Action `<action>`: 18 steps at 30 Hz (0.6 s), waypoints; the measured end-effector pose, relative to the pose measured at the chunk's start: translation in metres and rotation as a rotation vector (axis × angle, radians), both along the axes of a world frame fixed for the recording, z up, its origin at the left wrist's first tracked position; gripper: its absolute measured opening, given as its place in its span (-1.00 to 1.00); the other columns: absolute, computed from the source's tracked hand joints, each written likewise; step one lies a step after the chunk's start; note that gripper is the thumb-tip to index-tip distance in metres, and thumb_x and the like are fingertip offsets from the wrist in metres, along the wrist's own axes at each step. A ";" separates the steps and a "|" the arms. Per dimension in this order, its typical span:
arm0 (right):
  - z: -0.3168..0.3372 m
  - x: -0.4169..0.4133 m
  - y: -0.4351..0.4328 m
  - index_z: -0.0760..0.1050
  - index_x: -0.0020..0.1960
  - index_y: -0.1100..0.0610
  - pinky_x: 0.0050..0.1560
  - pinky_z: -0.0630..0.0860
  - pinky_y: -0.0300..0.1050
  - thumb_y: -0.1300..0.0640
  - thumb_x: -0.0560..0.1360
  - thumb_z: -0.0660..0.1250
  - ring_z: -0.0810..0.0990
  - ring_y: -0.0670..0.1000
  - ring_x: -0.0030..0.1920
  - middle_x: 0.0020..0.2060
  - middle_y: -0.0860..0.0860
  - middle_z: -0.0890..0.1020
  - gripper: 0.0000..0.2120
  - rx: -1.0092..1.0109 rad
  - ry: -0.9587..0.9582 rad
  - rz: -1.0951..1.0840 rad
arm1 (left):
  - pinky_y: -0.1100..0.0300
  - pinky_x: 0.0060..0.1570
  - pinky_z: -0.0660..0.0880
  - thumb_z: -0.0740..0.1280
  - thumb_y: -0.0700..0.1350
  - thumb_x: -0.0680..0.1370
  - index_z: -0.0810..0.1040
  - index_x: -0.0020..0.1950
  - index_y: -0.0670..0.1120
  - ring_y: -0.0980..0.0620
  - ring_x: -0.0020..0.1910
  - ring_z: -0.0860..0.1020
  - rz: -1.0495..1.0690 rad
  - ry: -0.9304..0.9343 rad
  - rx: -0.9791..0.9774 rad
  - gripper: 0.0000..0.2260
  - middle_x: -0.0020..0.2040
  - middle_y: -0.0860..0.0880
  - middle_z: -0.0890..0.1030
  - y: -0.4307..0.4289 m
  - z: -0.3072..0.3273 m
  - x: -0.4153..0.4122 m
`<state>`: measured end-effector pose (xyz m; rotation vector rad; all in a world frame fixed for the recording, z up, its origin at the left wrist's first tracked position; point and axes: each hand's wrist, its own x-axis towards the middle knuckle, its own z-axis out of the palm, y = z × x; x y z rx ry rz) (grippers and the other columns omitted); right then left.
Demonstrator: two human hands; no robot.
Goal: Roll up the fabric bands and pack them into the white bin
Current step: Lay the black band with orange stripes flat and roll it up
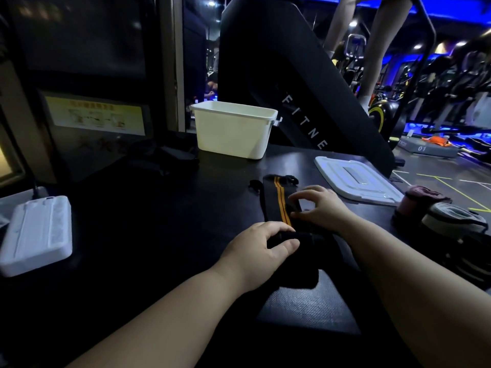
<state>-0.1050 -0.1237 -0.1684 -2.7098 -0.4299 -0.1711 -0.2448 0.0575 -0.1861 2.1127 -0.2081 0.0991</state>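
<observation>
Cannot see into the white bin (233, 134) past its near wall. Cannot make out the near end of the black band (276, 203), covered by the left hand (261, 248) curled round it. Cannot tell whether the right hand (318, 205) pinches the band or only presses on it. Cannot read the blurred yellow sign (95, 115). Cannot sort the dark heap (162, 158) left of the bin from shadow. Cannot follow the rolled things (451, 219) past the right edge.
</observation>
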 end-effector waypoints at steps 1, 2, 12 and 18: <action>-0.002 0.004 0.000 0.43 0.35 -0.24 0.44 0.22 0.04 -0.18 0.45 0.39 0.21 0.00 0.48 0.45 -0.12 0.34 -0.53 -0.106 -0.036 0.048 | 0.10 0.30 0.41 0.35 0.13 0.54 0.55 0.19 0.21 0.19 0.20 0.47 0.005 0.001 0.002 -0.77 0.15 0.21 0.51 0.000 0.000 0.001; -0.004 0.007 0.001 0.30 0.45 -0.23 0.49 0.13 0.08 -0.21 0.52 0.29 0.05 -0.01 0.55 0.52 -0.15 0.21 -0.49 -0.201 -0.023 0.090 | 0.11 0.31 0.40 0.35 0.13 0.54 0.55 0.19 0.21 0.19 0.20 0.47 0.011 -0.001 0.005 -0.77 0.14 0.22 0.50 0.000 0.000 0.001; -0.009 0.022 0.006 -0.07 0.58 -0.14 0.52 -0.14 0.23 -0.19 0.64 -0.04 -0.18 -0.04 0.57 0.57 -0.18 -0.05 -0.46 -0.432 0.202 0.151 | 0.11 0.28 0.41 0.26 0.29 0.38 0.56 0.16 0.23 0.20 0.19 0.49 0.021 -0.016 0.020 -0.61 0.15 0.20 0.55 -0.002 -0.005 0.006; 0.000 0.017 0.006 -0.10 0.58 -0.08 0.49 -0.11 0.30 -0.06 0.68 -0.06 -0.20 0.09 0.57 0.58 -0.12 -0.11 -0.50 -0.452 0.274 0.180 | 0.12 0.30 0.40 0.35 0.14 0.54 0.56 0.18 0.20 0.20 0.20 0.47 0.034 -0.012 0.022 -0.77 0.16 0.21 0.54 -0.001 -0.004 0.006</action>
